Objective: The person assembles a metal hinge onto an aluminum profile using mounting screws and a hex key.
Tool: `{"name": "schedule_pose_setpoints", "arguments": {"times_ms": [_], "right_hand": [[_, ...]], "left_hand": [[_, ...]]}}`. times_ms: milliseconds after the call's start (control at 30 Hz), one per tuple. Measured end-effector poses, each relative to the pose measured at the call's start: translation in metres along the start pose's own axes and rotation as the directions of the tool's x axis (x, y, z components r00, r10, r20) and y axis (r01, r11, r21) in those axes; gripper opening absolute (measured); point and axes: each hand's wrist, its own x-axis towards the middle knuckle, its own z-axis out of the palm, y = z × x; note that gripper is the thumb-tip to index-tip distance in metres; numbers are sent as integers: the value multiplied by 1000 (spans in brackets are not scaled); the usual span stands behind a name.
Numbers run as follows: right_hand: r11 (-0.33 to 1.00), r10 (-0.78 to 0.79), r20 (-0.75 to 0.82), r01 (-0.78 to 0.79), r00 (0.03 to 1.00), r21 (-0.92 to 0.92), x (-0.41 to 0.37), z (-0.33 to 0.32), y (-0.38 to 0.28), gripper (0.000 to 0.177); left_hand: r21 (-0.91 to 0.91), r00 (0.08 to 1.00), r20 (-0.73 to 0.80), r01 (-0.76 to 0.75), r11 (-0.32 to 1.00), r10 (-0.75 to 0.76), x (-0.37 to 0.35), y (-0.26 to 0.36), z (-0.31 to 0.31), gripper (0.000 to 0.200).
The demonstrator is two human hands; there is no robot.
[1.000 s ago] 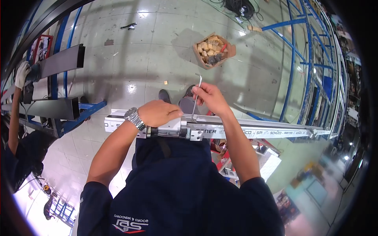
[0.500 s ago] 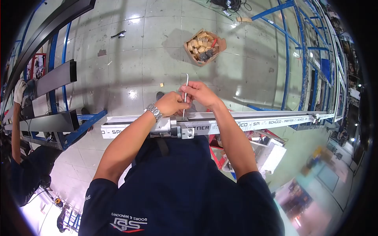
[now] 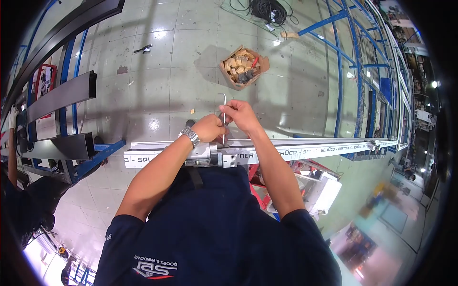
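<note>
A hex key [image 3: 224, 99] with a bent top end stands nearly upright over the metal profile [image 3: 305, 152], its lower end down at the profile's top side. My right hand [image 3: 242, 116] pinches its shaft in the upper part, thumb and fingertips together. Lower down, my left hand [image 3: 210, 127] has its fingers curled round the shaft close to the profile; its fingertips are partly hidden. Under my left hand, a grey hardware block [image 3: 204, 153] sits on the profile. Beside it, a small metal bracket [image 3: 230, 160] is on the profile's near face.
A cardboard box [image 3: 234, 85] of wooden blocks stands on the floor ahead. Blue steel racks [image 3: 338, 95] rise at the right. Dark profiles [image 3: 62, 97] lie on a rack at the left, near a co-worker's gloved hand [image 3: 13, 117]. A black cable coil [image 3: 267, 10] lies far ahead.
The view has shifted slightly. Both hands stay at the hex key, which remains nearly upright over the profile. The co-worker's gloved hand at the left has moved towards the view's edge.
</note>
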Motion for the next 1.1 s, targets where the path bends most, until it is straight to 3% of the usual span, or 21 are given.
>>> {"name": "schedule_pose_setpoints", "arguments": {"times_ms": [100, 200, 300, 367, 400, 433, 533, 600, 633, 700, 733, 767, 800, 833, 867, 967, 1000, 1033, 1067, 1100], "right_hand": [[948, -6, -171, 61, 985, 314, 9, 3, -4, 36], [790, -115, -15, 101, 993, 605, 24, 12, -10, 42], [739, -212, 117, 81, 970, 669, 56, 19, 21, 44], [967, -163, -83, 176, 983, 184, 64, 21, 16, 47], [982, -177, -180, 163, 968, -92, 63, 22, 13, 50], [809, -446, -297, 238, 844, -538, 57, 26, 2, 52], [482, -388, -239, -25, 890, -876, 31, 28, -35, 48], [827, -237, -139, 125, 962, -548, 43, 3, -17, 45], [935, -183, -60, 154, 981, -320, 43, -6, -16, 44], [987, -84, -36, 88, 996, 132, 39, -13, -9, 40], [935, -38, -9, 39, 999, 353, 36, -17, -7, 38], [961, -124, 24, 114, 992, 251, 40, -22, -10, 30], [986, -141, -39, 137, 989, -95, 43, -25, -10, 28], [896, -177, -95, 121, 980, -428, 31, -16, -36, 26], [702, -232, -137, 69, 963, -709, 21, -8, -51, 24], [713, -302, -187, 91, 935, -695, 19, 4, -48, 31], [905, -275, -170, 196, 946, -378, 31, 0, -19, 34], [962, -273, -123, 274, 954, -11, 46, -6, 11, 37], [966, -185, -76, 196, 980, 167, 40, -1, 12, 44], [957, -108, -43, 115, 993, 267, 39, 4, 16, 46]], "left_hand": [[6, 1000, 6, -27, 1000, 27, 0, 0, -1, 25], [-12, 999, 24, -46, 999, 46, 2, -3, -3, 26], [-10, 999, 28, -44, 999, 44, 0, 0, -1, 27], [54, 999, 3, -45, 998, 45, 0, 0, -1, 26], [32, 999, 1, -37, 999, 37, 1, -2, -1, 25], [11, 1000, -1, -31, 999, 31, 3, -4, -2, 23], [-2, 998, -24, -58, 998, 58, -3, 1, 1, 19], [8, 995, -46, -87, 996, 88, -4, 0, 1, 19], [-9, 996, -25, -82, 997, 82, 0, -5, 0, 19], [-43, 997, 12, -75, 996, 75, 9, -15, -1, 20], [-18, 997, -3, -71, 997, 71, 7, -12, 0, 20], [8, 997, -20, -69, 998, 70, 4, -9, 1, 20], [37, 997, -39, -68, 997, 70, 2, -5, 1, 20], [18, 994, -80, -70, 997, 71, -1, -1, 3, 21], [1, 990, -120, -73, 997, 73, -4, 3, 4, 21], [17, 990, -115, -79, 997, 80, -7, 5, 2, 22], [40, 990, -103, -92, 995, 96, -4, 4, 0, 22], [29, 990, -89, -105, 994, 107, 5, -6, 2, 21], [21, 989, -79, -121, 992, 123, 12, -14, 4, 20], [201, 990, -54, -119, 972, 133, 10, -7, 2, 18]]}}
